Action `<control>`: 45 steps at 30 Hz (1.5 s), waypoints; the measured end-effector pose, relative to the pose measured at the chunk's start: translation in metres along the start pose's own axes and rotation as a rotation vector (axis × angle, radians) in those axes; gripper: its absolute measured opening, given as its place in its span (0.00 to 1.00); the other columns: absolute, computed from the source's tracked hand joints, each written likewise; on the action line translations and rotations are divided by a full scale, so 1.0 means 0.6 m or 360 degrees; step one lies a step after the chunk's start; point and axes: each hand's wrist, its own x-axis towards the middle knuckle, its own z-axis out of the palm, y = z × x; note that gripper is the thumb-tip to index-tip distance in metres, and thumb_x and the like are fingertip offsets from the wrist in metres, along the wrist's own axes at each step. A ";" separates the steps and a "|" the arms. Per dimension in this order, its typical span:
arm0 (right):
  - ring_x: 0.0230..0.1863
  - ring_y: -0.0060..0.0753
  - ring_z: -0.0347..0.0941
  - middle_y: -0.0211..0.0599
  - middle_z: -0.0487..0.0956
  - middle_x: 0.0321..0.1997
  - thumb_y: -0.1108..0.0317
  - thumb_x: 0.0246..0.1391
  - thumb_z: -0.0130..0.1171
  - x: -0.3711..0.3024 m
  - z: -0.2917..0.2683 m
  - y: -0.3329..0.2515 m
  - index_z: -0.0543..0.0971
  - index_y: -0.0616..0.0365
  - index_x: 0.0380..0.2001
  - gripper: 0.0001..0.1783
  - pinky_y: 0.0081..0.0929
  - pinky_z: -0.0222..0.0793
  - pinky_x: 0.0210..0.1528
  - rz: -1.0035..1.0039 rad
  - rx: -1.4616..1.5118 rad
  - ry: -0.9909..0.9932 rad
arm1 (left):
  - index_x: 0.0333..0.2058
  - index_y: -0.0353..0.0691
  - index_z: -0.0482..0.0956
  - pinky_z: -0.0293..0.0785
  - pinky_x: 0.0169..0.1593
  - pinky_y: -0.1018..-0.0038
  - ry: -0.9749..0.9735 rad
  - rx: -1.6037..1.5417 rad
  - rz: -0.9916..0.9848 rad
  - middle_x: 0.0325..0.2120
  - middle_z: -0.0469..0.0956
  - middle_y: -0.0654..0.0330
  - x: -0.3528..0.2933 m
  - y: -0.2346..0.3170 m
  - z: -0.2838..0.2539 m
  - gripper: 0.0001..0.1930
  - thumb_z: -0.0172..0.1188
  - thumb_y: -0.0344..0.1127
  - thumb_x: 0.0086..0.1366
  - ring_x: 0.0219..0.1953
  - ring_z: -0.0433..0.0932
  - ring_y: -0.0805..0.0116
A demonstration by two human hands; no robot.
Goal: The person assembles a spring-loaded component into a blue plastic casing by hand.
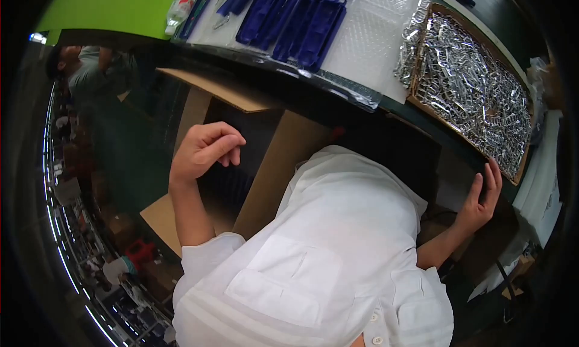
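Note:
Above an open cardboard box (pixel 274 160) on the left, my left hand (pixel 208 149) is held with its fingers curled in and the thumb against them. Nothing shows in its grip. My right hand (pixel 480 196) is raised at the right, fingers apart and holding nothing. Its fingertips are close to the near corner of a shallow cardboard tray (pixel 416 85) heaped with shiny metal clips (pixel 473 82); whether they touch it I cannot tell. On the table, dark blue wrapped strips (pixel 307 27) lie in rows on clear ribbed plastic sheeting (pixel 368 36).
A clear plastic bottle (pixel 180 12) lies by a bright green panel (pixel 108 9). The table's dark front edge (pixel 283 72) runs above the box. White foam-like sheets (pixel 543 178) stand at the far right. Another person (pixel 90 69) is in the left background.

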 end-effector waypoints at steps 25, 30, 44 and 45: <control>0.58 0.33 0.81 0.40 0.81 0.66 0.59 0.74 0.58 0.165 0.130 0.056 0.85 0.63 0.56 0.20 0.27 0.74 0.60 -0.0011 -0.0603 -0.0478 | 0.64 0.45 0.77 0.71 0.69 0.50 0.0879 0.1531 -0.1073 0.66 0.74 0.45 -0.003 -0.890 -0.011 0.29 0.58 0.55 0.72 0.67 0.73 0.45; 0.58 0.35 0.82 0.41 0.81 0.66 0.58 0.71 0.62 0.192 0.134 0.053 0.85 0.63 0.55 0.21 0.28 0.74 0.60 0.0139 -0.0247 -0.0524 | 0.58 0.41 0.81 0.77 0.61 0.53 0.1090 0.1046 -0.0725 0.56 0.81 0.40 -0.043 -0.791 0.002 0.25 0.63 0.49 0.67 0.60 0.80 0.43; 0.43 0.42 0.85 0.43 0.86 0.50 0.68 0.64 0.66 0.153 0.111 -0.014 0.87 0.62 0.48 0.12 0.32 0.80 0.45 -0.0010 -0.0161 -0.0111 | 0.49 0.33 0.84 0.73 0.32 0.83 0.1093 0.0271 0.0317 0.50 0.81 0.53 -0.187 -0.108 0.084 0.14 0.55 0.28 0.68 0.31 0.79 0.73; 0.43 0.42 0.85 0.43 0.86 0.50 0.68 0.64 0.66 0.152 0.103 -0.013 0.87 0.62 0.48 0.12 0.32 0.80 0.45 0.0003 -0.0170 -0.0081 | 0.48 0.33 0.84 0.73 0.31 0.83 0.0874 0.0117 0.0426 0.46 0.82 0.52 -0.172 -0.090 0.086 0.13 0.56 0.28 0.68 0.29 0.79 0.74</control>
